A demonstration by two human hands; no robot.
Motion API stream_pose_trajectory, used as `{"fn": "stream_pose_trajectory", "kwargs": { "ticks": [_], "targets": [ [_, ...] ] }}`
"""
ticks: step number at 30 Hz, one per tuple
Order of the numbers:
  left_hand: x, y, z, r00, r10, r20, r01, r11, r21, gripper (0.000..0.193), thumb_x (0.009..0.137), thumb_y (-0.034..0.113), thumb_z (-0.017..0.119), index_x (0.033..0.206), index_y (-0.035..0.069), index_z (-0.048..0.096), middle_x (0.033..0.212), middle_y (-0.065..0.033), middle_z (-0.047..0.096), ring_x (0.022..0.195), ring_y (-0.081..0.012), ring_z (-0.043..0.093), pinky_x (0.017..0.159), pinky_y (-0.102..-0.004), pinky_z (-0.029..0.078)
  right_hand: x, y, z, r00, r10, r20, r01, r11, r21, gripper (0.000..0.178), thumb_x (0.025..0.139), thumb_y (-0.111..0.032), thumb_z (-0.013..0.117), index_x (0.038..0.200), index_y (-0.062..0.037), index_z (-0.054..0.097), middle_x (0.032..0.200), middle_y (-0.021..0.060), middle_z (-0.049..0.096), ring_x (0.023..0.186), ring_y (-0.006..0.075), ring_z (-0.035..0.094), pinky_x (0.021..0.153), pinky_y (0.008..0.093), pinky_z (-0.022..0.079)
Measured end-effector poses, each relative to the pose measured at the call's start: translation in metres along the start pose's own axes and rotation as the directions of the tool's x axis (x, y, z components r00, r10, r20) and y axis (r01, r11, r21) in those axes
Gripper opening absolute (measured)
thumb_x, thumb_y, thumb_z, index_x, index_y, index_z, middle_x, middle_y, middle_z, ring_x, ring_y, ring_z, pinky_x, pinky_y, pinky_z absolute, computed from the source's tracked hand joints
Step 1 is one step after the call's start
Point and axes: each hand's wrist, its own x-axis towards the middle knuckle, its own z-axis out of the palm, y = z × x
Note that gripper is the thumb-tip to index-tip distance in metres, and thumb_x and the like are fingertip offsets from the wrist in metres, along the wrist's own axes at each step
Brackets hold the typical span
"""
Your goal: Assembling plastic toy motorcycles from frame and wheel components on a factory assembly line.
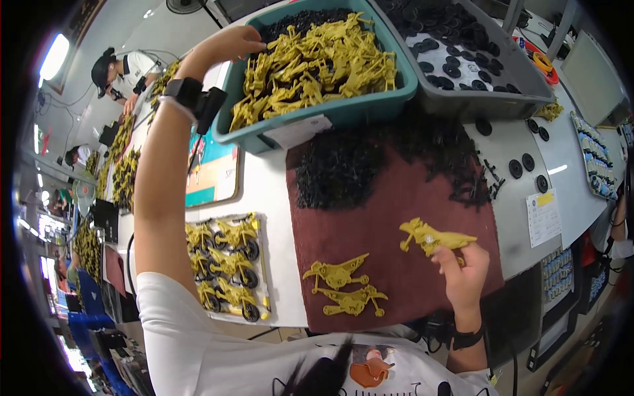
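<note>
My right hand [464,272] grips a yellow plastic toy motorcycle body [422,235] above the right part of the dark red cloth [396,290]. My left hand [231,46] is at the left rim of a teal bin [231,135]. Its fingers reach over the heaped yellow motorcycle bodies [310,66], apart, with nothing visible in them. Two more yellow motorcycle bodies [338,272] lie on the cloth near its front left. Left of the cloth, a tray [265,264] holds several yellow motorcycles with black wheels.
Piles of small black parts [340,171] cover the far part of the cloth. A grey bin [489,105] with black wheels stands at the far right, with loose wheels [516,169] and a paper slip [544,219] nearby. Another person [125,76] works at the far left.
</note>
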Motion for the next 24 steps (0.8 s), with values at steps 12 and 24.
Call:
{"fn": "stream_pose_trajectory", "kwargs": {
  "ticks": [12, 24],
  "targets": [
    [0.122, 0.055, 0.077, 0.967, 0.186, 0.172, -0.209, 0.970, 0.123, 0.068, 0.079, 0.054, 0.065, 0.127, 0.009, 0.046, 0.130, -0.0153, 0.043, 0.120, -0.0328, 0.044, 0.099, -0.0453, 0.036, -0.003, 0.013, -0.002, 0.950, 0.301, 0.081, -0.311, 0.933, 0.180, 0.019, 0.084, -0.007, 0.067, 0.096, 0.0075, 0.063, 0.085, 0.0102, 0.068, 0.061, 0.0082, 0.060, 0.054, 0.0214, 0.048],
    [0.058, 0.037, 0.016, 0.909, 0.023, 0.415, -0.016, 1.000, -0.020, 0.043, 0.069, 0.011, 0.068, 0.111, 0.010, 0.059, 0.097, -0.0043, 0.062, 0.080, -0.0160, 0.058, 0.068, -0.0298, 0.046, 0.000, 0.016, -0.004, 0.947, 0.318, 0.045, -0.320, 0.923, 0.211, 0.026, 0.083, -0.011, 0.071, 0.096, 0.0098, 0.062, 0.078, 0.0113, 0.068, 0.064, 0.0110, 0.063, 0.061, 0.0227, 0.051]
  ]
}}
